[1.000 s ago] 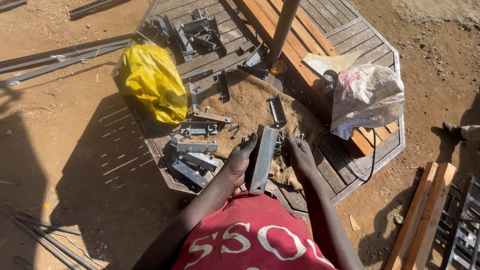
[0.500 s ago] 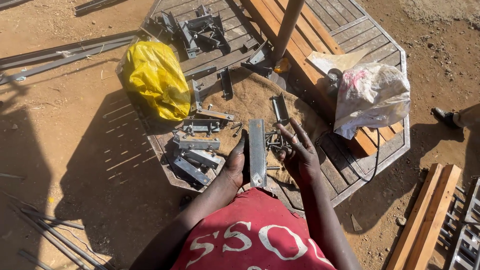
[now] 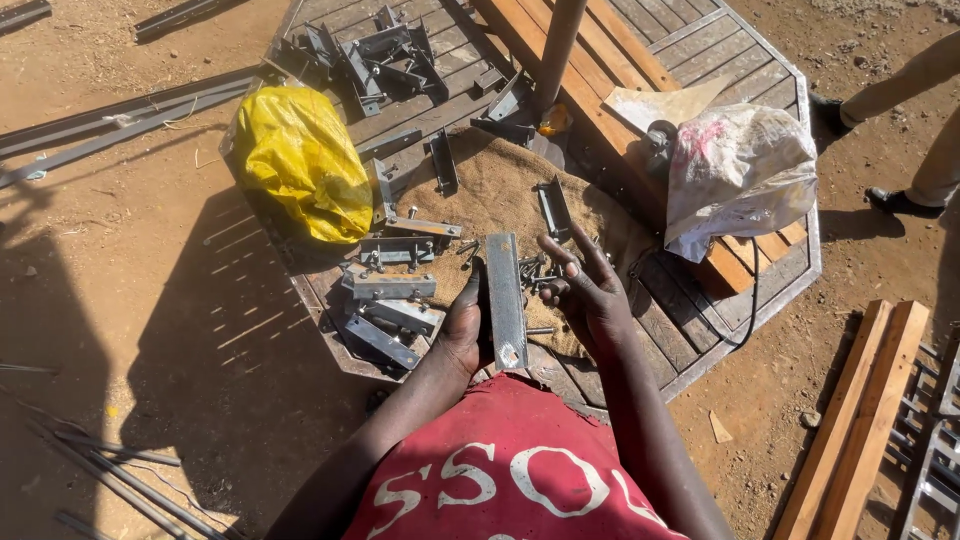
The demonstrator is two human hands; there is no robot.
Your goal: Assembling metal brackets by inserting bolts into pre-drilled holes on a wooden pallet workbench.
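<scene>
Two bare hands work close together, just above a wooden platform (image 3: 700,320) laid on dusty ground. Both forearms reach forward from a red shirt with white lettering (image 3: 505,480), elbows bent, wrists almost level.

The left hand (image 3: 462,325) is clamped around a flat grey metal bar (image 3: 505,298), fingers wrapped along its left edge and thumb side hidden behind it. The bar stands lengthwise away from the body, slightly tilted, its near end showing a small pale scuff. The right hand (image 3: 590,290) sits just beside the bar, palm up, fingers spread and loosely curled; it seems to cup a few small dark bolts (image 3: 540,268), though whether it grips them is hard to tell.

Under both hands lies a brown burlap sack (image 3: 500,195) scattered with more bolts. Left of the left hand is a cluster of grey metal brackets (image 3: 390,300). Beyond that, further left, sits a crumpled yellow plastic bag (image 3: 300,160). Beyond the right hand rests a white cloth sack (image 3: 735,170) on orange wooden planks (image 3: 600,60). Far right, another person's legs and dark shoes (image 3: 900,200) stand on the dirt.
</scene>
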